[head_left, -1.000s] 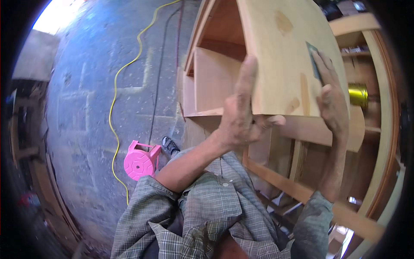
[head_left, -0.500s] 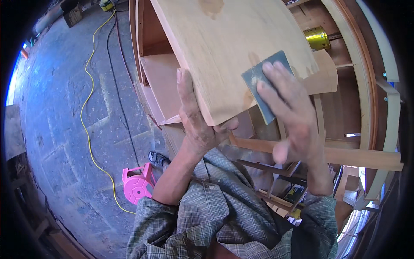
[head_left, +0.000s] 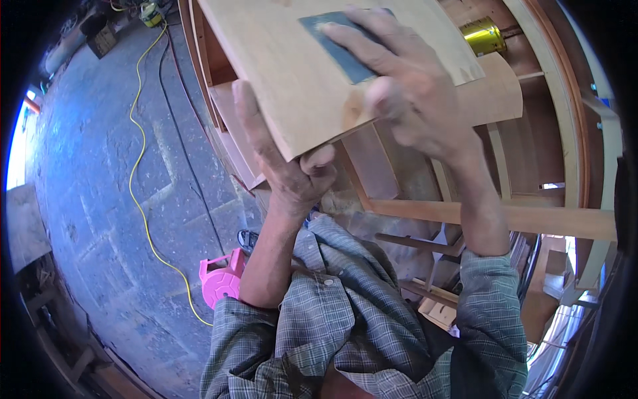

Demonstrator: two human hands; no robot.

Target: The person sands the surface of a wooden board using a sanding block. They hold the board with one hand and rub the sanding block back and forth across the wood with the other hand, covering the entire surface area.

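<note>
A pale wooden panel [head_left: 266, 66] with a few brown patches lies before me at the top of the view. My left hand [head_left: 282, 156] grips its near left corner, fingers along the left edge and thumb at the near edge. On the panel's face is a dark grey-green sheet of sandpaper [head_left: 342, 50], with some pale dust on it. My right hand [head_left: 405, 80] presses it flat with outstretched fingers, the thumb held off to the near side. Part of the sheet is hidden under the fingers.
A wooden cabinet frame [head_left: 558, 133] stands on the right, with a gold tin [head_left: 483, 36] inside. A wooden rail [head_left: 531, 221] crosses near my right forearm. On the concrete floor at left lie a yellow cord [head_left: 141, 199], dark cables and a pink reel [head_left: 221, 282].
My right hand has slid the sandpaper away from me and leftward, from the panel's near right edge to farther in. The panel and my left hand sit higher and more left in view.
</note>
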